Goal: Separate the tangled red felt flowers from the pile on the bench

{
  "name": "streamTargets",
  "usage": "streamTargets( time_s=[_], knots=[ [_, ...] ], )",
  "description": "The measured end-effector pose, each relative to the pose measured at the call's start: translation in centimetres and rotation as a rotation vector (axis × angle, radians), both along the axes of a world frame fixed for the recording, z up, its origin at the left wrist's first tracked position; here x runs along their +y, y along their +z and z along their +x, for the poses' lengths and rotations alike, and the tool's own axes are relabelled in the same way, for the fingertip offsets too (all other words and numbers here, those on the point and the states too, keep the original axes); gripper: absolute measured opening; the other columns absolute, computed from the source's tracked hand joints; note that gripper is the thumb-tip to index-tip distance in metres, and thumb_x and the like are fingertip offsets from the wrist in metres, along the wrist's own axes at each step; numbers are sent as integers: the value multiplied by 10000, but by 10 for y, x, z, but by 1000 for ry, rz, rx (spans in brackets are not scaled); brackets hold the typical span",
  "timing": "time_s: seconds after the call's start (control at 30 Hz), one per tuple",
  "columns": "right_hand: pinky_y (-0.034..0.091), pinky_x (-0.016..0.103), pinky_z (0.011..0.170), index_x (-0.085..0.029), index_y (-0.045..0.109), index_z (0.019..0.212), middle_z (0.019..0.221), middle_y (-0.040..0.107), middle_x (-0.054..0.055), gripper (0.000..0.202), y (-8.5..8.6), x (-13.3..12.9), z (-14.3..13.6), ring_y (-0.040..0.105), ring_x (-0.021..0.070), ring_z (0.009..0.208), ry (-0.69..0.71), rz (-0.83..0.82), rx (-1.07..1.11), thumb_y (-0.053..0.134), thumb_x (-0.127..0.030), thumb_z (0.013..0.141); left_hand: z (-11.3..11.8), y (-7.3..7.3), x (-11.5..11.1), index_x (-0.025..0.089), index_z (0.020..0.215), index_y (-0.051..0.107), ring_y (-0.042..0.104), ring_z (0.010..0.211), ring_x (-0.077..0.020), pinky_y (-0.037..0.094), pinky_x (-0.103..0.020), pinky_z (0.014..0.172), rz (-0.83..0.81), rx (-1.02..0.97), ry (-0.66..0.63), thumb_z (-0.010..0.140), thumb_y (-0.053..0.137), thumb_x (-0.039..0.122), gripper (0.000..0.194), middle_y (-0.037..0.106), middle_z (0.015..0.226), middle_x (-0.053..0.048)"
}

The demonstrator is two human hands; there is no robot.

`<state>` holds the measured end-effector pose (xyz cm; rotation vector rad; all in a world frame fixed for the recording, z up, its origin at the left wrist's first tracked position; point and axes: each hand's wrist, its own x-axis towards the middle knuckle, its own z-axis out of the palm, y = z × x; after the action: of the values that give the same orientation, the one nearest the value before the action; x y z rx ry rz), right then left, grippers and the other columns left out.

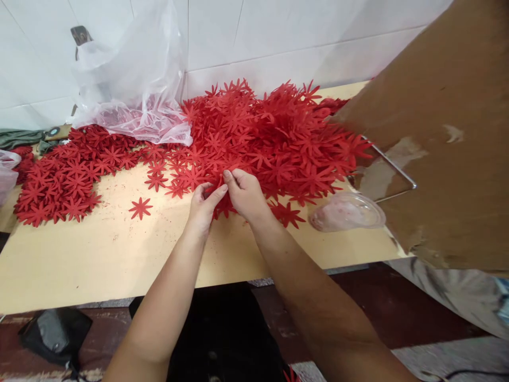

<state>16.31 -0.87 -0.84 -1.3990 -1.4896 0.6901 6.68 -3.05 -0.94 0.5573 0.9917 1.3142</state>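
Observation:
A large heap of red flower-shaped pieces (pixel 254 132) covers the back middle of the table. At its front edge my left hand (pixel 205 206) pinches a red piece between thumb and fingers. Close beside it on the right, my right hand (pixel 243 192) has its thumb and forefinger together on red material, near the left thumb tip. The held part is small and blends with the heap behind it. One loose red flower (pixel 140 208) lies flat on the table to the left of my hands.
Another red flower pile (pixel 66 180) is at the left, beside a translucent plastic bag (pixel 135 79). A clear plastic container (pixel 350 212) stands at the right, before a big cardboard box (pixel 445 143) with a metal rod (pixel 392 162). The wooden table (pixel 99 265) ends below my hands.

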Motion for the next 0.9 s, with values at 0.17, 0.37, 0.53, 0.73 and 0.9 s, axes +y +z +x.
streamTargets(
  time_s=[0.17, 0.37, 0.53, 0.73, 0.9],
  knots=[
    [327, 269, 603, -211, 318, 549, 578, 385, -19, 429, -1, 0, -1, 381, 113, 583, -48, 44, -48, 390, -492, 864, -2, -3, 3, 145, 687, 602, 550, 621, -71, 425, -235, 740, 29, -10, 51, 670, 607, 98, 51, 621, 645, 32],
    [433, 295, 717, -197, 516, 680, 683, 557, 21, 293, -1, 10, 1, 529, 146, 697, -110, 72, 135, 428, -418, 851, -1, -7, 3, 151, 672, 617, 559, 616, -78, 433, -249, 774, 50, -8, 111, 695, 600, 133, 34, 629, 624, 34],
    [453, 275, 586, -190, 563, 844, 710, 561, 18, 190, -5, 36, 11, 518, 115, 576, -205, 62, 234, 420, -315, 851, -1, -11, 4, 153, 692, 621, 558, 616, -72, 436, -233, 764, 80, -23, 126, 700, 614, 160, 12, 632, 637, 34],
    [518, 332, 767, -181, 576, 1045, 1063, 603, 103, 277, -7, 47, 23, 607, 165, 873, -160, 141, 128, 522, -258, 784, -2, -12, 6, 157, 689, 614, 561, 636, -75, 434, -228, 773, 57, -20, 169, 697, 622, 167, 15, 626, 628, 39],
    [468, 390, 927, -182, 636, 1014, 1057, 645, 91, 269, 1, 27, 13, 591, 195, 1011, 30, 134, 89, 472, -239, 808, -2, -12, 7, 155, 702, 620, 566, 651, -79, 433, -237, 776, 71, -32, 154, 703, 600, 139, 25, 644, 659, 32]
  ],
)
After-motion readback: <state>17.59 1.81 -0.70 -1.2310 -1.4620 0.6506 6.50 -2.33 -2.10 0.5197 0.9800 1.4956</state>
